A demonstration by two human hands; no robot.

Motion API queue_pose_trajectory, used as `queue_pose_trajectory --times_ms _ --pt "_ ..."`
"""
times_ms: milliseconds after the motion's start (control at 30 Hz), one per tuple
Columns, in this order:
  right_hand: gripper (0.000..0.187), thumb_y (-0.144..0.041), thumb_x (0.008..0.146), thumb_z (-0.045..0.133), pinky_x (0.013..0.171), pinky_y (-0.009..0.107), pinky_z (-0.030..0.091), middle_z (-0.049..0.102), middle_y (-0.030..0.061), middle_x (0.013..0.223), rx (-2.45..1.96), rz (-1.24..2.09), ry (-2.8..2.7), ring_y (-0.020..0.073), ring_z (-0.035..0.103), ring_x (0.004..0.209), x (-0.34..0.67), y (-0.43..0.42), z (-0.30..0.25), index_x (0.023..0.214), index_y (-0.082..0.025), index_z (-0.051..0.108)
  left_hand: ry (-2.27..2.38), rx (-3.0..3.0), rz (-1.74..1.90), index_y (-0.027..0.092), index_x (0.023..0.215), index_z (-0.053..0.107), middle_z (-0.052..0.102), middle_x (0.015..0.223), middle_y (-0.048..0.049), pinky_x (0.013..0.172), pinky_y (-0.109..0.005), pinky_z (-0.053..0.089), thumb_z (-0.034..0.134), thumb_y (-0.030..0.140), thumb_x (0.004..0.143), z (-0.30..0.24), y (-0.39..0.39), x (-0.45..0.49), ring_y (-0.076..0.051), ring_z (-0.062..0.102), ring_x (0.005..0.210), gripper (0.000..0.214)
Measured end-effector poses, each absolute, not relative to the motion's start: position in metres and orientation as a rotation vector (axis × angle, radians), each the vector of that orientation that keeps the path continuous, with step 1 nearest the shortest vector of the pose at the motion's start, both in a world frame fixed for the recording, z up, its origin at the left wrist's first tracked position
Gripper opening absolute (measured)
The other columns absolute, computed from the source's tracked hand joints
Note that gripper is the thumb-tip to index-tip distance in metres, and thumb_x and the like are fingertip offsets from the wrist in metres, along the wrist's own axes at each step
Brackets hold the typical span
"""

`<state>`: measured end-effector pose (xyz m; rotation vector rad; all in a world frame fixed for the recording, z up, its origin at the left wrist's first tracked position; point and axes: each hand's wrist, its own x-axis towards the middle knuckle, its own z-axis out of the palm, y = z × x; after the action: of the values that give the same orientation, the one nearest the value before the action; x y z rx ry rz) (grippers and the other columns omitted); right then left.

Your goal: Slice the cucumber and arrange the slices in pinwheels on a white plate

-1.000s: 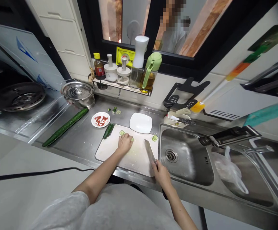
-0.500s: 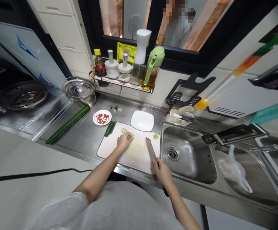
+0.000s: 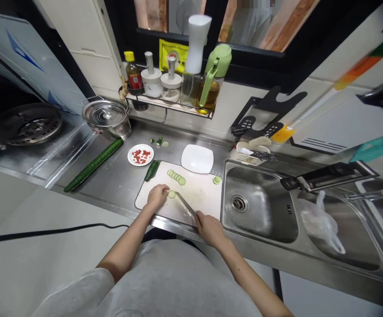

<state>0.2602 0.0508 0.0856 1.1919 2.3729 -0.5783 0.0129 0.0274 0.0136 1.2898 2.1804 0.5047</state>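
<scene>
My right hand (image 3: 210, 227) grips the handle of a kitchen knife (image 3: 186, 204), its blade slanting up-left over the white cutting board (image 3: 202, 200). By the blade's tip lies a round cucumber slice (image 3: 172, 194). My left hand (image 3: 157, 197) is just left of that slice, fingers pinched together; whether anything is between them is hidden. Further back on the board is an overlapping row of cucumber slices (image 3: 176, 177). A few more slices (image 3: 216, 180) rest at the far right corner. A cut piece of cucumber (image 3: 152, 171) lies along the board's left edge.
Behind the board sits a white square dish (image 3: 197, 159). To its left are a plate (image 3: 131, 159) with red pieces, cucumber scraps (image 3: 159, 141), a long cucumber (image 3: 94, 165) and a lidded pot (image 3: 107, 119). A sink (image 3: 260, 207) adjoins the right side; a condiment shelf (image 3: 168, 105) hangs above.
My left hand has moved from the slice row toward me and left, leaving the row uncovered. The knife in my right hand has swung left, its tip now beside a single slice.
</scene>
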Motion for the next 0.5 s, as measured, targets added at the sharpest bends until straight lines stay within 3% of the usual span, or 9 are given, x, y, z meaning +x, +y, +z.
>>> queue_pose_trajectory --times_ms 500 --pt "0.031 -0.03 0.098 0.026 0.065 0.029 0.035 0.069 0.0111 0.088 1.062 -0.521 2.395 0.0227 0.065 0.084 0.237 0.055 0.088 0.106 -0.019 0.054 2.176 1.297 0.539 0.024 0.096 0.07 0.065 0.093 -0.0021 0.083 -0.027 0.043 0.056 0.017 0.078 0.006 0.026 0.015 -0.016 0.059 0.088 0.023"
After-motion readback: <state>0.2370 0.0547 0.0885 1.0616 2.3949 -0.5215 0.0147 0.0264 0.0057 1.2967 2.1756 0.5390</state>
